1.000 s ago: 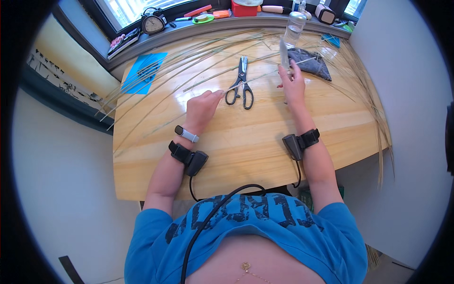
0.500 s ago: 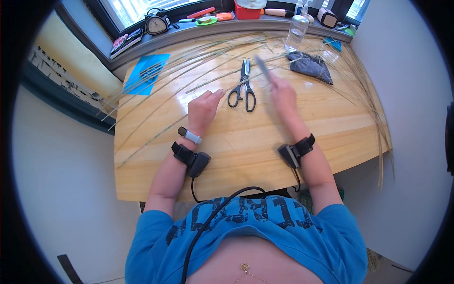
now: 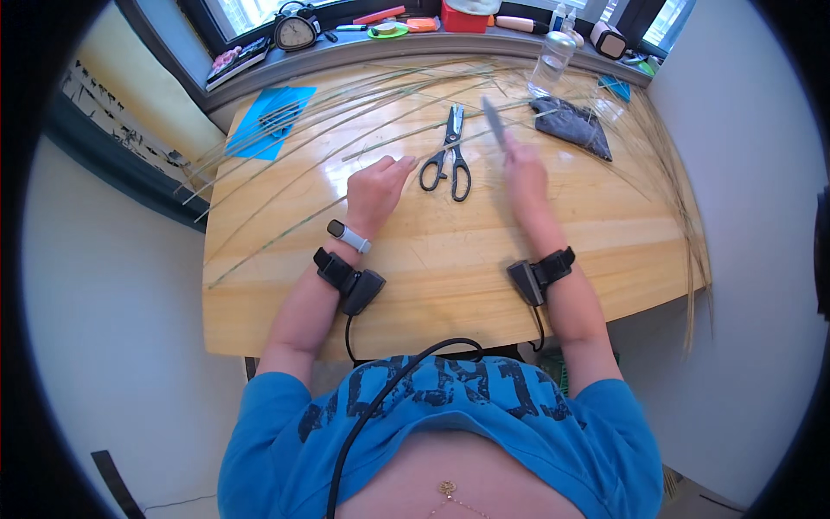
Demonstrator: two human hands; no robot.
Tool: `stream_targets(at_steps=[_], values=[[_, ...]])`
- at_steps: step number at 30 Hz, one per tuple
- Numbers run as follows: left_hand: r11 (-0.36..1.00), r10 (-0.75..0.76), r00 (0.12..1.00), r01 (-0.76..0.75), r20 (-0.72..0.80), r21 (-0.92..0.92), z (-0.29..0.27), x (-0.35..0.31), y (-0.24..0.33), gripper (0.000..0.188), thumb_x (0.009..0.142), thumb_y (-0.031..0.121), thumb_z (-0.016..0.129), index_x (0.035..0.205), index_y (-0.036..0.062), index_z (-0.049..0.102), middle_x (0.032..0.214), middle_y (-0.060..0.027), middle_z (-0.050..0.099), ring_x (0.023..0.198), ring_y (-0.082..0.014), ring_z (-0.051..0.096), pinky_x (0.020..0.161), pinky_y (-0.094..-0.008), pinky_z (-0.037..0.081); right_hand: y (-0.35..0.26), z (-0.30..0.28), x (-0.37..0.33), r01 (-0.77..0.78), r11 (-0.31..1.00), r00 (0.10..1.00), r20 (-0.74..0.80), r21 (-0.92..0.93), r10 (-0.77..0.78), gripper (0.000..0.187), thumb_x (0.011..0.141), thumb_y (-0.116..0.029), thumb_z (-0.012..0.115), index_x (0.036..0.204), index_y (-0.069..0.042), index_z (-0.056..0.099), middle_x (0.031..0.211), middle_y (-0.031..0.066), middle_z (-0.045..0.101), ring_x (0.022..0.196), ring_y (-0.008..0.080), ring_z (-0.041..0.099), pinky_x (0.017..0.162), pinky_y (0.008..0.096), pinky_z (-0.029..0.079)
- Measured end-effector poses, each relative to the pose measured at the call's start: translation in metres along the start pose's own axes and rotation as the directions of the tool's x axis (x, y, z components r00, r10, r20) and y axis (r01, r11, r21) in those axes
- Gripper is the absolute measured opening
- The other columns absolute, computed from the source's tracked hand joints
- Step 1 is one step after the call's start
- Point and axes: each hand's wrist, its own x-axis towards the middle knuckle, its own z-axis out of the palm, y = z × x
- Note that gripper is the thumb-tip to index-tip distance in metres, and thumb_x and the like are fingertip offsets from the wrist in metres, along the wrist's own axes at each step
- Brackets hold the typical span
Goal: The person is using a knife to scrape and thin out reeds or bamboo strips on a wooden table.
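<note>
My left hand [image 3: 378,192] is closed, thumb and fingers pinching a long thin greenish plant strip [image 3: 278,244]. The strip runs from the table's left side, through that hand, and on over the scissors toward the back. In my right hand [image 3: 526,180], which is closed and a little blurred, is a knife [image 3: 494,119] whose grey blade points away from me and slightly left. Its handle is hidden by my fingers. Between my hands lies a pair of black-handled scissors [image 3: 452,134], points toward the window. Whether the blade touches the strip I cannot tell.
More long strips [image 3: 303,111] spread across the back of the wooden table [image 3: 415,285], over a blue sheet [image 3: 251,143]. A dark grey bundle [image 3: 572,126], a clear jar [image 3: 550,65] and further strips [image 3: 679,195] occupy the right side. An alarm clock [image 3: 295,31] stands on the sill.
The view has shifted slightly. My right hand and the knife have moved a little, and the blade stands somewhat more upright. My left hand keeps its pinch on the strip.
</note>
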Motion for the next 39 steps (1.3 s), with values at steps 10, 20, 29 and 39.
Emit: stream_targets(at_steps=[10, 20, 29, 39], values=[[0.982, 0.102, 0.994, -0.095, -0.032, 0.164, 0.004, -0.007, -0.013, 0.011, 0.08, 0.013, 0.058, 0.086, 0.0152, 0.066, 0.067, -0.0033, 0.056, 0.062, -0.0228, 0.06, 0.052, -0.0347, 0.047, -0.012, 0.001, -0.006, -0.098, 0.987, 0.994, 0.065, 0.127, 0.091, 0.034, 0.091, -0.014, 0.052, 0.124, -0.007, 0.056, 0.089, 0.0175, 0.062, 0.081, 0.0312, 0.06, 0.071, 0.0403, 0.047], [0.983, 0.103, 0.993, -0.093, -0.053, 0.161, 0.005, -0.005, -0.015, 0.013, 0.082, 0.015, 0.06, 0.092, 0.0177, 0.068, 0.065, -0.0017, 0.055, 0.056, -0.0208, 0.057, 0.049, -0.0326, 0.045, -0.024, 0.012, -0.015, 0.121, 0.966, 0.993, -0.022, 0.229, -0.119, 0.028, 0.091, -0.016, 0.056, 0.115, -0.002, 0.059, 0.083, 0.0139, 0.063, 0.068, 0.0233, 0.061, 0.06, 0.0325, 0.048], [0.973, 0.103, 0.99, -0.081, -0.092, 0.216, -0.001, -0.001, -0.01, 0.015, 0.084, 0.02, 0.063, 0.098, 0.0172, 0.067, 0.06, -0.0028, 0.053, 0.051, -0.021, 0.055, 0.043, -0.0317, 0.042, -0.024, -0.013, -0.003, -0.32, 0.798, 0.948, 0.175, 0.511, 0.267, 0.024, 0.095, -0.021, 0.05, 0.114, -0.008, 0.056, 0.063, 0.0072, 0.062, 0.056, 0.0163, 0.062, 0.053, 0.0308, 0.049], [0.979, 0.097, 0.992, -0.08, -0.084, 0.186, -0.001, -0.002, -0.009, 0.014, 0.084, 0.017, 0.062, 0.097, 0.0181, 0.067, 0.059, -0.0033, 0.05, 0.051, -0.0211, 0.054, 0.044, -0.0325, 0.042, -0.034, 0.002, -0.017, 0.146, 0.972, 0.986, 0.051, 0.186, -0.158, 0.045, 0.09, -0.014, 0.052, 0.135, -0.02, 0.048, 0.076, 0.0178, 0.06, 0.068, 0.0346, 0.059, 0.061, 0.0437, 0.047]])
